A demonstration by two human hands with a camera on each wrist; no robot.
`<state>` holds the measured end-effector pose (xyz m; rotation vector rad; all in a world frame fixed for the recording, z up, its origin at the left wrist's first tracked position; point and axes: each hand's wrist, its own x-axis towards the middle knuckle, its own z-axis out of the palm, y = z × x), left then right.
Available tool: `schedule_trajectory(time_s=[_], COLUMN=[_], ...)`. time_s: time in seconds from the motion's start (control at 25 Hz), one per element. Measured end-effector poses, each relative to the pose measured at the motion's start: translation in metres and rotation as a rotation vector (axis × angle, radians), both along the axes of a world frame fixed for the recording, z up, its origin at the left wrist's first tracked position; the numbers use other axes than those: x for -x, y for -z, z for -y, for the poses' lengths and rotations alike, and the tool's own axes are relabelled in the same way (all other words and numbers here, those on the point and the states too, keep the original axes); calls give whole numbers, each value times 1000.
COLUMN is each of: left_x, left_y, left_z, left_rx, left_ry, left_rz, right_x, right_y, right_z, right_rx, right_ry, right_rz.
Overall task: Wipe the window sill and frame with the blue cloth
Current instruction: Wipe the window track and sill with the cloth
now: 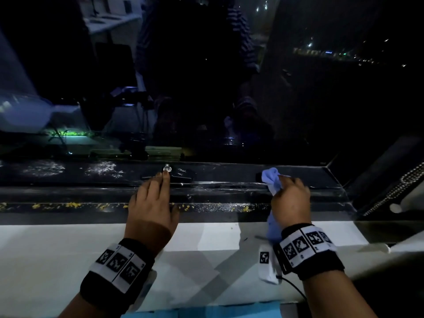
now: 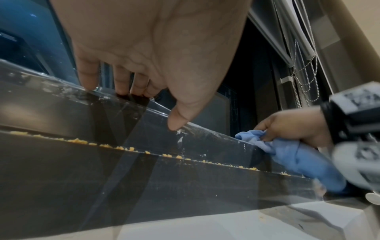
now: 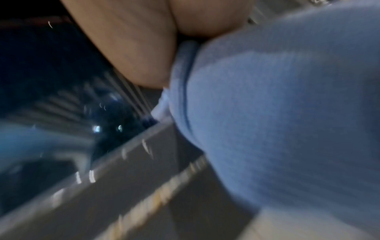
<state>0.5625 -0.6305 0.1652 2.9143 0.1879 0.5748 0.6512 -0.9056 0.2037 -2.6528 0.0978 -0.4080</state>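
My right hand (image 1: 290, 198) grips the bunched blue cloth (image 1: 271, 179) against the dark window frame (image 1: 229, 175) near its right corner; a tail of the cloth hangs below the wrist. The left wrist view shows that hand (image 2: 292, 128) curled round the cloth (image 2: 298, 155). In the blurred right wrist view the cloth (image 3: 277, 121) fills the right half. My left hand (image 1: 152, 200) rests flat on the frame rail, fingers straight, fingertips (image 2: 121, 87) on the upper ledge by a small metal knob (image 1: 167, 168). The white sill (image 1: 68, 249) lies below.
Yellow crumbs (image 1: 73, 204) line the lower groove of the frame, and white smears (image 1: 43, 168) mark the upper ledge at left. A beaded blind chain (image 1: 399, 187) hangs at the right jamb. The dark glass (image 1: 206, 76) reflects the room.
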Motion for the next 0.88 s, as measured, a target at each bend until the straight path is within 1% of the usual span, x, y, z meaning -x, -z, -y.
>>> schedule_trajectory(time_s=[0.08,0.2,0.36,0.4,0.48,0.52,0.56,0.6,0.64,0.68,0.72,0.76,0.8,0.88], left_x=[0,0,-1,-1,-1,-1,-1,-1,-1,-1,0,0,0,0], left_y=[1,2,2,2,2,2,2,2,2,2,2,2,2,2], left_z=[0,0,0,0,0,-1,-1,-2,-2,-2,-3,-2,-2,-2], left_rx=[1,3,-2,-3,1,3,3,0,-5,-11,-17,-22,-25,-34], left_ry=[-1,5,13,16,17,15,12,11,14,16,19,22,20,10], left_rz=[-3,-6,-2,-1,1,1,-2,-4,-2,3,7,9,13,20], right_x=[4,10,20,24,23,20,14,7,0,-5,-7,-5,-1,8], right_y=[10,22,26,23,11,3,-3,-9,-10,-10,-8,-6,-4,1], right_z=[-12,-42,-73,-79,-79,-75,-67,-56,-42,-29,-21,-18,-23,-47], right_rx=[38,62,39,9,-163,-279,-362,-373,-292,-158,-23,69,102,84], right_ry=[-34,-141,-346,-429,-546,-530,-462,-359,-248,-155,-90,-57,-76,-221], right_rz=[32,66,114,102,53,25,13,31,52,33,-19,-61,-64,-6])
